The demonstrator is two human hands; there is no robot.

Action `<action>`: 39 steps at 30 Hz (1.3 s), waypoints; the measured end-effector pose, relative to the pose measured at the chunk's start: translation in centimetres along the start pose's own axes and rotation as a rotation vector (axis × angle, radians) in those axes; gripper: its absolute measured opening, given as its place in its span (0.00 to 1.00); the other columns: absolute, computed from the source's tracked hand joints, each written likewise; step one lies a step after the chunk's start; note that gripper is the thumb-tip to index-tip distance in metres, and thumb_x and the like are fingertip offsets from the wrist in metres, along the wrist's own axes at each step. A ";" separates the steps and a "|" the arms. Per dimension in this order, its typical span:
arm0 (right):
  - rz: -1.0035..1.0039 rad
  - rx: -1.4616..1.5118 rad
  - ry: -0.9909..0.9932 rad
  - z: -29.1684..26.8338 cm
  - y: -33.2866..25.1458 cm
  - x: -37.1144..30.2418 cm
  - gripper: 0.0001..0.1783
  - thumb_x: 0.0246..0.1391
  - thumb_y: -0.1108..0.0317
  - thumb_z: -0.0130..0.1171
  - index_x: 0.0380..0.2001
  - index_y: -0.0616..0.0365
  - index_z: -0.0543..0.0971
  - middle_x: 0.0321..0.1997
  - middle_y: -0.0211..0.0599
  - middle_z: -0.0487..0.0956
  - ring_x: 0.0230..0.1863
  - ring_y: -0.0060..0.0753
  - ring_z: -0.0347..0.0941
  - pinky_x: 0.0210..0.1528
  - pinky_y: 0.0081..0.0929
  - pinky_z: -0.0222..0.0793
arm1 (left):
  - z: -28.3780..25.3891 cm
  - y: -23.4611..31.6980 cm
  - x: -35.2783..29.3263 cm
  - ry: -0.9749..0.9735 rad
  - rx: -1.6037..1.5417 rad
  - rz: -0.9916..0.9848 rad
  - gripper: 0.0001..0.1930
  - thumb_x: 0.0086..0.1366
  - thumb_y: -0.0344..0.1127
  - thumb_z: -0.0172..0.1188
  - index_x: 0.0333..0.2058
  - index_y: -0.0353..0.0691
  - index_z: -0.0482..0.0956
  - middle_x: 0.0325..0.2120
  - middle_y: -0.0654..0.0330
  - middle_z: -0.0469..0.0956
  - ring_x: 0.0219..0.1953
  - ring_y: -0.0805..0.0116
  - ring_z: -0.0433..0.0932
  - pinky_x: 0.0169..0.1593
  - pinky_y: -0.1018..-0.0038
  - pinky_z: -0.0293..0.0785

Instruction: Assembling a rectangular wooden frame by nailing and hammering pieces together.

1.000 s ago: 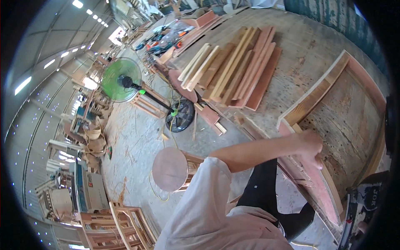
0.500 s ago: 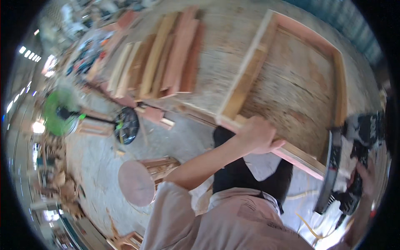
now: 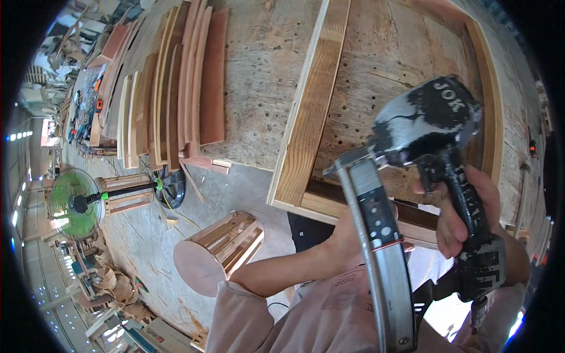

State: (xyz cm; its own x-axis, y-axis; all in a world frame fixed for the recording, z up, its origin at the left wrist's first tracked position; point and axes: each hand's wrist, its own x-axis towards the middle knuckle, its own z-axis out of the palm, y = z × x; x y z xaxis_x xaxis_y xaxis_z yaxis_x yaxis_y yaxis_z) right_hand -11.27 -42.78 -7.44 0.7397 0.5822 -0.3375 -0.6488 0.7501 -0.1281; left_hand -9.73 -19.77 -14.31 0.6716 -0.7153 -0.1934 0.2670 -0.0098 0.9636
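Observation:
A black and silver nail gun [image 3: 426,115], its long straight magazine [image 3: 379,217] slanting toward me, is up in front of the wooden frame. My right hand [image 3: 452,226] is wrapped round its handle, with a finger near the trigger. The nose of the tool points left, over the frame's near left corner. My left hand [image 3: 348,235] is at the near rail of the wooden frame [image 3: 312,112] and seems to grip it; the magazine hides most of its fingers. The frame is a large open rectangle lying on a worn wooden worktable [image 3: 259,88].
Several wooden boards [image 3: 176,88] lie side by side at the table's left. On the floor are a round-topped slatted wooden stool [image 3: 203,267] lying on its side and a green fan [image 3: 73,203] on a black base. Tools and clutter [image 3: 88,106] lie farther left.
The nail gun in my right hand has come up and left from the right edge to in front of the frame. My left hand stays at the near rail. The view has shifted.

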 end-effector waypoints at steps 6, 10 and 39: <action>0.154 0.174 0.080 -1.2 -0.8 2.6 0.39 0.67 0.48 0.26 0.59 0.82 0.56 0.22 0.55 0.78 0.29 0.56 0.81 0.34 0.45 0.82 | 1.0 -2.7 1.1 0.209 1.230 0.540 0.22 0.63 0.53 0.57 0.30 0.35 0.72 0.25 0.59 0.65 0.29 0.67 0.68 0.36 0.67 0.66; 0.235 0.185 0.171 -0.8 -1.9 3.2 0.41 0.67 0.44 0.25 0.59 0.80 0.57 0.23 0.54 0.78 0.26 0.53 0.81 0.32 0.43 0.82 | 1.0 -2.9 0.7 0.150 1.389 0.448 0.22 0.65 0.53 0.55 0.28 0.35 0.73 0.25 0.59 0.70 0.30 0.67 0.69 0.42 0.68 0.67; 0.387 -0.245 0.357 1.4 -3.2 3.1 0.37 0.67 0.39 0.28 0.53 0.64 0.70 0.17 0.47 0.76 0.20 0.45 0.80 0.21 0.37 0.80 | -0.4 -1.7 0.4 0.062 0.866 0.463 0.17 0.59 0.48 0.64 0.25 0.42 0.70 0.22 0.63 0.67 0.29 0.66 0.70 0.39 0.67 0.71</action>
State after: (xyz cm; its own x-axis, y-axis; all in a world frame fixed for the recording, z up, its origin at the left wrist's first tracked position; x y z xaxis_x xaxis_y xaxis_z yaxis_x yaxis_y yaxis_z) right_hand -6.61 -42.93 -6.82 0.3621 0.6257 -0.6909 -0.9138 0.3846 -0.1306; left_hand -9.70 -19.75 -16.11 0.6235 -0.7401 0.2521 -0.6140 -0.2638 0.7439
